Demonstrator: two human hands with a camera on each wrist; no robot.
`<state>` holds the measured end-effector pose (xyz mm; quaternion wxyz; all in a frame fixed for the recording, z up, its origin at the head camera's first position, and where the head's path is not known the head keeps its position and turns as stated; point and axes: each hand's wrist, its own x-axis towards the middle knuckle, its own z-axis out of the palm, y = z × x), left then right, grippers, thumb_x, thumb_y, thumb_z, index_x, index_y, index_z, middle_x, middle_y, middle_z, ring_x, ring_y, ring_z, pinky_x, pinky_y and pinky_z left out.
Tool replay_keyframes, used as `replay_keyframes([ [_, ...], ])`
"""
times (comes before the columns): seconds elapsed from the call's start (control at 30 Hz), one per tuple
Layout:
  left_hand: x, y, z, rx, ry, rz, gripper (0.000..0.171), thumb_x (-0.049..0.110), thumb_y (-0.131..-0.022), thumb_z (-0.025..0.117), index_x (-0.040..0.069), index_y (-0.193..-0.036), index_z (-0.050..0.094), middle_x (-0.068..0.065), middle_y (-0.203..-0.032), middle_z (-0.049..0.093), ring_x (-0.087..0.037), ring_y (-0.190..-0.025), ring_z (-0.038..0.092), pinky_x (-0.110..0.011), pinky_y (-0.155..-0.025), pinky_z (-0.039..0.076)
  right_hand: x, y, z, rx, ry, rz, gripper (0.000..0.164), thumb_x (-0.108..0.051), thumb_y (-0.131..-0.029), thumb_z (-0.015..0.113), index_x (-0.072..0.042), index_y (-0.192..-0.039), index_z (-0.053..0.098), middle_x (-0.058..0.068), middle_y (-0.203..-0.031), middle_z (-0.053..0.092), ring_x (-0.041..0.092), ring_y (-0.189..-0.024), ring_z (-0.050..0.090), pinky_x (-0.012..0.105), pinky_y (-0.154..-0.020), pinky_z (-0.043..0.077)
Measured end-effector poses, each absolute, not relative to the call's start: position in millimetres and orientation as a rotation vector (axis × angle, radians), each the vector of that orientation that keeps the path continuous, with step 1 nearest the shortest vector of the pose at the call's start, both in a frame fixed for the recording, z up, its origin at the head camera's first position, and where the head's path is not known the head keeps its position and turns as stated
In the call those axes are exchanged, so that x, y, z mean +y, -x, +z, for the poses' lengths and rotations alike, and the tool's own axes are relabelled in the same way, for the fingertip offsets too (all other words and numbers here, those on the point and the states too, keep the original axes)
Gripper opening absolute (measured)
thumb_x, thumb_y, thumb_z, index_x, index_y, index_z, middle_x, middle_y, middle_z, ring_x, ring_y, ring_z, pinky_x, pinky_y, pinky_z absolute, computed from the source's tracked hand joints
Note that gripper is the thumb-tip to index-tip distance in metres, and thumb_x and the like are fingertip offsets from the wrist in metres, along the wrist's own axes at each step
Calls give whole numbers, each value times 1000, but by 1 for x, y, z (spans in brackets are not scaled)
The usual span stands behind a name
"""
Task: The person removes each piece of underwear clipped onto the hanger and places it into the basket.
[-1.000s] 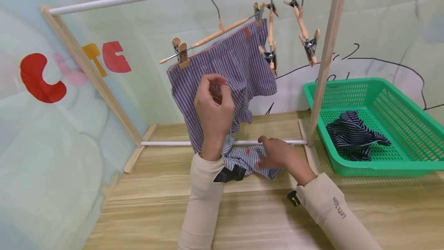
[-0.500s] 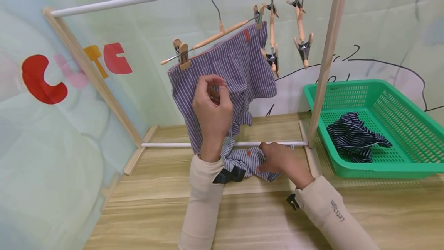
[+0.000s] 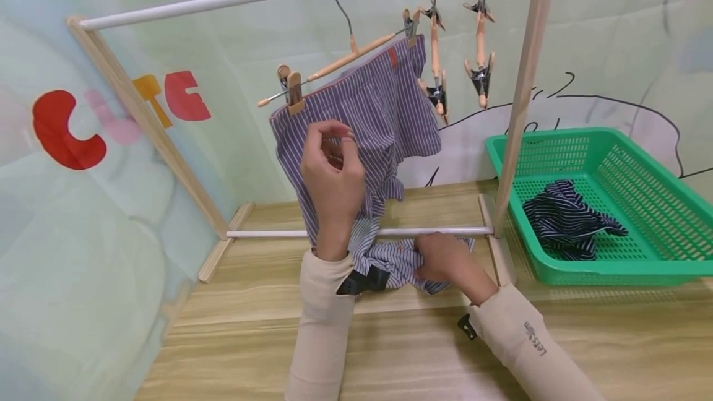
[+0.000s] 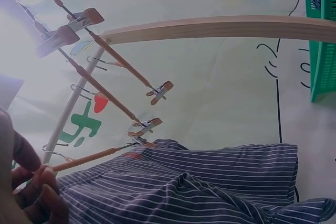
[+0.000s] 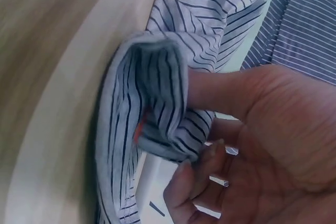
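Right hand has closed in since earlier; we see it pinching the pale striped cloth on the table, partly hidden. Left hand, loosely curled, empty, blocks some hung shorts.

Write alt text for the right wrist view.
A right hand grips a fold of pale striped cloth. A wood-grain table fills the left side, and a darker striped garment shows at the upper right.

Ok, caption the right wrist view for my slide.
Right hand grips the pale striped cloth, darker striped shorts behind.
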<state>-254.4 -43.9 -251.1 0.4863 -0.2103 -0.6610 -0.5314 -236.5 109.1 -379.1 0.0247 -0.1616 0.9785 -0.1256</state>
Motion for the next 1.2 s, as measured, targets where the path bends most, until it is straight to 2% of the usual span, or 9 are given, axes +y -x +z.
replay_keyframes([
  [0.2,-45,255,-251,-1585,516,-1291,11,-2,-83,48,1,-89,57,-8,-80,59,-13,-49,42,-25,-41,35,109,237,-380,3037,463,-393,53,-15,-69,69,-18,-122,62,17,-112,65,34,-92,59,53,-66,52],
  [0.37,-46,255,-251,-1558,527,-1276,10,-2,-83,49,0,-89,57,-9,-80,59,-13,-48,42,-25,-41,35,112,237,-377,3040,427,-352,54,-15,-68,62,-17,-122,63,14,-113,65,30,-91,59,52,-63,51],
  [0.57,-47,255,-251,-1539,535,-1274,11,-1,-83,47,-1,-88,57,-9,-80,59,-14,-47,41,-26,-40,34,116,239,-373,3091,311,-438,41,-16,-63,59,-20,-103,70,9,-103,67,26,-80,57,48,-52,47],
  [0.73,-47,253,-249,-1529,543,-1269,11,-2,-83,47,-2,-88,56,-10,-81,59,-14,-47,40,-26,-39,33,120,241,-372,3177,269,-531,40,-14,-64,58,-17,-101,72,11,-105,65,26,-78,57,43,-48,45],
  [0.87,-46,253,-248,-1527,537,-1267,11,-2,-83,47,-2,-88,56,-11,-81,59,-14,-47,40,-26,-39,33,122,242,-369,3235,237,-613,33,-14,-63,57,-15,-93,72,9,-94,64,23,-66,49,37,-44,40],
  [1.0,-45,253,-248,-1531,528,-1266,10,-2,-83,48,-2,-89,57,-11,-81,59,-14,-47,40,-26,-40,34,125,243,-365,3231,199,-716,6,-11,-62,53,-16,-63,56,4,-65,52,20,-56,37,31,-40,28],
  [1.07,-45,253,-249,-1533,528,-1261,10,-1,-84,49,-2,-89,57,-11,-81,59,-14,-47,40,-26,-40,34,126,244,-364,3222,173,-753,11,-11,-63,51,-17,-58,43,4,-59,43,20,-54,34,31,-41,24],
  [1.1,-45,253,-249,-1535,530,-1256,10,-1,-84,49,-2,-90,57,-11,-82,59,-14,-47,40,-26,-40,34,127,245,-363,3213,164,-767,14,-11,-64,50,-17,-58,39,5,-58,41,21,-54,34,31,-41,24],
  [1.2,-45,254,-250,-1535,533,-1237,9,-1,-84,49,-2,-89,57,-11,-82,59,-14,-46,40,-27,-39,34,130,246,-361,3211,146,-815,4,-13,-68,50,-13,-64,52,10,-66,53,24,-60,44,36,-44,35],
])
